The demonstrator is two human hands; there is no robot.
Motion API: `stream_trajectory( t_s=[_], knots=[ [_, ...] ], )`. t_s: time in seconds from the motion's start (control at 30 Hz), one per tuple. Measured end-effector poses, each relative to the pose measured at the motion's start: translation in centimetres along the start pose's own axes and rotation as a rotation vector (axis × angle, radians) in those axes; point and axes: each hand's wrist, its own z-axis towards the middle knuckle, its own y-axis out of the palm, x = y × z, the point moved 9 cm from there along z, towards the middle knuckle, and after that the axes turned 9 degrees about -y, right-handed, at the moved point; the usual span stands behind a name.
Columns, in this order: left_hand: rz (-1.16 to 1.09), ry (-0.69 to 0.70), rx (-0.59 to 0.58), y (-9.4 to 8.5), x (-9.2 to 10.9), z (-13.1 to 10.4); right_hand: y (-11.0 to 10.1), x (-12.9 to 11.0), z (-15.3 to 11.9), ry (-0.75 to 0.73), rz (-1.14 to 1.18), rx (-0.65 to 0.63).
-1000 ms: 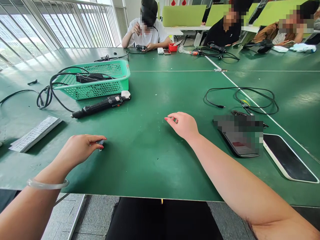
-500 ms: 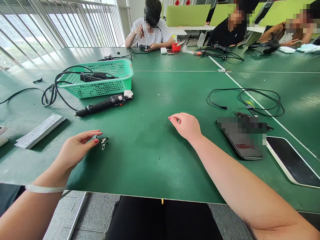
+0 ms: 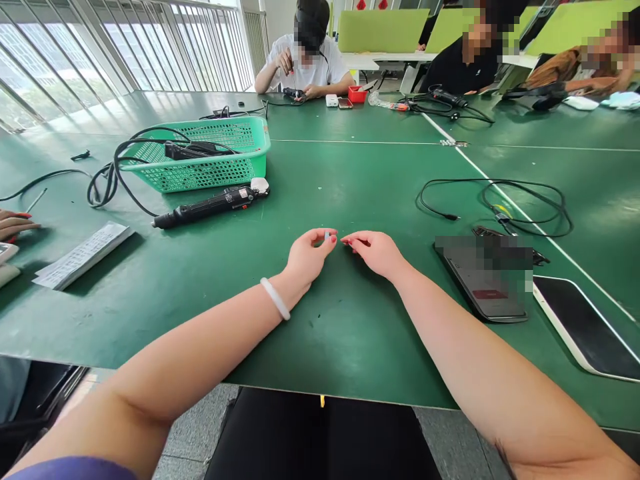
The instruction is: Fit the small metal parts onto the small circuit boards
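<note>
My left hand, with a white bracelet at the wrist, is closed near the middle of the green table. Between its thumb and fingers sits a small grey piece, too small to name. Just to the right, my right hand is closed in a pinch, its fingertips almost meeting the left ones. What the right fingers hold, if anything, cannot be made out. Farther back on the left lies a black electric screwdriver.
Behind the screwdriver stands a green basket with cables. A stack of paper slips and another person's hand are at left. On the right lie a coiled cable, a dark device and a phone. Several people sit across.
My left hand has moved right, carrying the grey piece to my right hand. Small loose parts by it no longer show. Another person's hand has appeared at far left.
</note>
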Motion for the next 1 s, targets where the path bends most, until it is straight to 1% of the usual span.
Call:
stream_trajectory(
  t_s=[0.03,0.1,0.2,0.3,0.4,0.5,0.57,0.63,0.73,0.83,0.9,1.0],
  knots=[
    [-0.094,-0.019,-0.009,0.7,0.2,0.4,-0.1,0.4,0.0,0.024,0.016,-0.013],
    [-0.251,-0.054,-0.019,1.2,0.2,1.0,-0.2,0.7,0.0,0.049,0.028,-0.03],
    [-0.379,-0.12,-0.06,0.6,-0.4,1.5,-0.1,0.1,0.2,0.005,-0.045,-0.033],
    [-0.472,-0.177,-0.116,0.0,-0.9,1.6,0.3,-1.0,0.5,-0.071,-0.204,-0.02],
    [-0.474,-0.205,-0.137,-0.2,-1.1,1.6,0.8,-1.9,0.7,-0.147,-0.318,-0.022],
    [-0.42,-0.216,-0.165,0.3,-1.1,1.5,1.2,-2.4,0.7,-0.198,-0.351,-0.025],
    [-0.404,-0.216,-0.182,0.6,-0.9,1.3,1.1,-2.5,0.6,-0.219,-0.349,-0.002],
    [-0.402,-0.216,-0.196,0.7,-0.8,1.2,0.6,-2.4,0.5,-0.208,-0.295,0.047],
    [-0.387,-0.216,-0.226,1.0,-0.7,0.9,-0.7,-2.1,0.1,-0.146,-0.113,0.169],
    [-0.351,-0.207,-0.276,1.4,-0.6,0.8,-1.8,-2.6,-0.5,-0.158,0.009,0.272],
    [-0.34,-0.201,-0.307,1.7,-0.7,0.8,-1.9,-2.8,-0.7,-0.152,0.089,0.296],
    [-0.35,-0.184,-0.349,2.1,-0.8,0.7,-1.2,-1.9,-0.7,-0.058,0.305,0.285]
  ],
)
